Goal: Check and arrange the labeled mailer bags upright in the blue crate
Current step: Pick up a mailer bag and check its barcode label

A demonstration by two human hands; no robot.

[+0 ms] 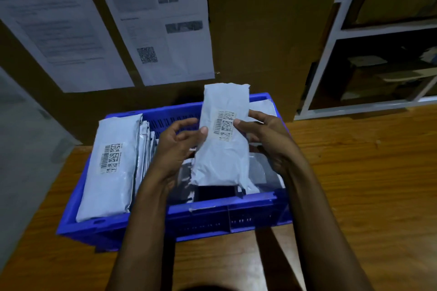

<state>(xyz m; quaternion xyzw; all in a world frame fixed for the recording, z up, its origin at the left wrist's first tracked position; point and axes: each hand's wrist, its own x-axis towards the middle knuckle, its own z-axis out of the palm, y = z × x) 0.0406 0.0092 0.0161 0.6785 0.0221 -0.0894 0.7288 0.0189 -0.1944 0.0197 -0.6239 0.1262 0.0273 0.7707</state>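
A blue crate stands on a wooden table. Over its middle I hold a white mailer bag upright, its barcode label facing me. My left hand grips the bag's left edge, thumb on the front. My right hand grips the right edge, thumb beside the label. A row of white mailer bags stands on edge at the crate's left side, the front one showing its label. More bags lie lower in the crate's right part, partly hidden by the held bag.
The wooden table stretches to the right of the crate. Cardboard sheeting with printed paper notices rises right behind the crate. A white shelf unit stands at the back right. A grey floor lies to the left.
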